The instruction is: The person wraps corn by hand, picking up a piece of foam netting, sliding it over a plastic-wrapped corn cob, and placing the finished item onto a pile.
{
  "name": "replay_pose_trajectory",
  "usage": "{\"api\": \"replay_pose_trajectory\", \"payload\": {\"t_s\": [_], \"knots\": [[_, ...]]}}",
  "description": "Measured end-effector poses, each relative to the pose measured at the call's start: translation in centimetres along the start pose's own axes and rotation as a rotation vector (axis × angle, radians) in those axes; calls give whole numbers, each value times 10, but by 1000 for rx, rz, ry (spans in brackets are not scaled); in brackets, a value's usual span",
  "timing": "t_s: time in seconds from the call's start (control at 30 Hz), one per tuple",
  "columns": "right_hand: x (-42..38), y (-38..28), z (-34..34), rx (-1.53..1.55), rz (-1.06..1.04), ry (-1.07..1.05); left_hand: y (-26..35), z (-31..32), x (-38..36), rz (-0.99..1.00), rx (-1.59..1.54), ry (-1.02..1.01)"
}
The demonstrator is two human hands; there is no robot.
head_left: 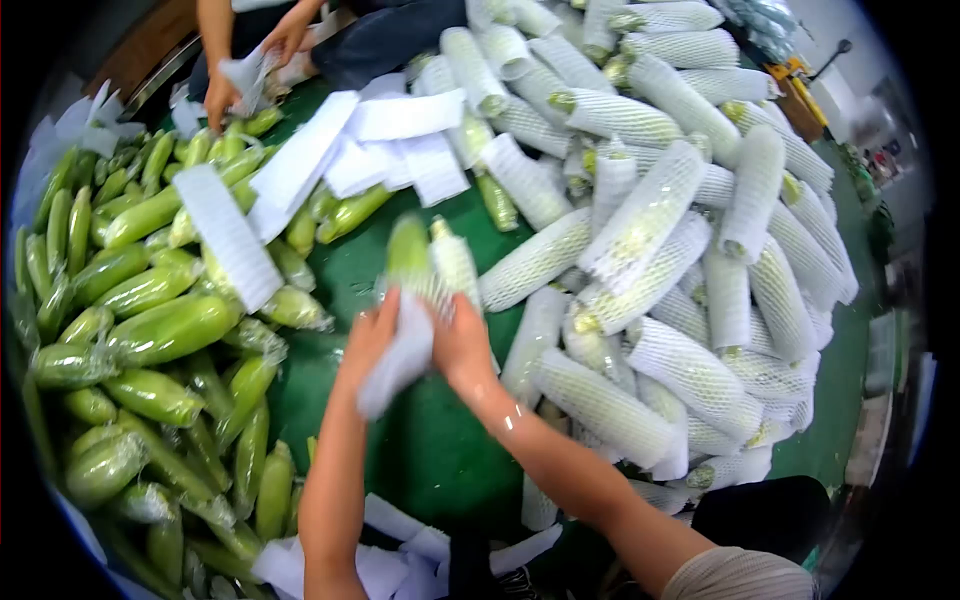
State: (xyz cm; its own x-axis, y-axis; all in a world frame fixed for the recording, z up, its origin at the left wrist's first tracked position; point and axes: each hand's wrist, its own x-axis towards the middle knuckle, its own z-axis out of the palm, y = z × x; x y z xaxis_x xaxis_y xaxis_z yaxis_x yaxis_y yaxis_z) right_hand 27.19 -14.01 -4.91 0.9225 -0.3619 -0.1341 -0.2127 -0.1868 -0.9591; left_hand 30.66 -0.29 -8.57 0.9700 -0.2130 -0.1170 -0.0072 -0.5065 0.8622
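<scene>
In the middle of the view, my left hand [372,335] and my right hand [462,345] close round a white foam net sleeve [398,365] from either side. A green zucchini [408,248] sticks out of the sleeve's far end, blurred by motion. How deep it sits inside is hidden by my fingers. Just beyond my right hand, a sleeved zucchini [455,262] lies on the green table [400,460]. A clear band [512,418] circles my right wrist.
Film-wrapped zucchini [170,330] are heaped on the left, sleeved ones [640,220] on the right. Flat foam sleeves [400,130] lie at the back, others [400,570] by my body. Across the table, another person's hands [285,35] handle a sleeve.
</scene>
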Motion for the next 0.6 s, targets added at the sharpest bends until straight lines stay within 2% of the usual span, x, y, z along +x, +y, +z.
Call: {"api": "replay_pose_trajectory", "payload": {"t_s": [0.03, 0.07, 0.1, 0.13, 0.2, 0.3, 0.4, 0.43, 0.47, 0.5, 0.53, 0.57, 0.6], "knots": [[-28, -35, -29, -51, -22, -66, 94, -19, -42, -511, -256, -93], [-51, -49, -48, -138, -16, -141, 99, -16, -76, -694, -778, -111], [-72, -75, -67, -140, 49, -293, 60, 1, -113, -702, -925, -32], [-90, -95, -78, -214, 111, -385, 47, 6, -144, -703, -1129, -6], [-102, -109, -85, -233, -16, -481, 46, 11, -175, -724, -1367, 41], [-74, -113, -63, -149, -56, -561, 34, 0, -174, -658, -1420, 146], [-35, -89, -18, -24, -75, -500, 19, -22, -156, -560, -1370, 246], [-22, -79, -5, 42, 54, -521, 14, -29, -152, -543, -1342, 274], [-13, -71, 2, 165, 279, -582, 9, -34, -146, -522, -1309, 302], [-9, -52, 13, 310, 367, -632, 20, -40, -138, -516, -1282, 320], [-13, -32, 21, 333, 330, -556, 37, -43, -134, -485, -1222, 390], [-18, -27, 22, 334, 421, -519, 28, -37, -129, -462, -1320, 383], [-21, -17, 20, 384, 394, -503, 3, -23, -126, -428, -1489, 453]]}}
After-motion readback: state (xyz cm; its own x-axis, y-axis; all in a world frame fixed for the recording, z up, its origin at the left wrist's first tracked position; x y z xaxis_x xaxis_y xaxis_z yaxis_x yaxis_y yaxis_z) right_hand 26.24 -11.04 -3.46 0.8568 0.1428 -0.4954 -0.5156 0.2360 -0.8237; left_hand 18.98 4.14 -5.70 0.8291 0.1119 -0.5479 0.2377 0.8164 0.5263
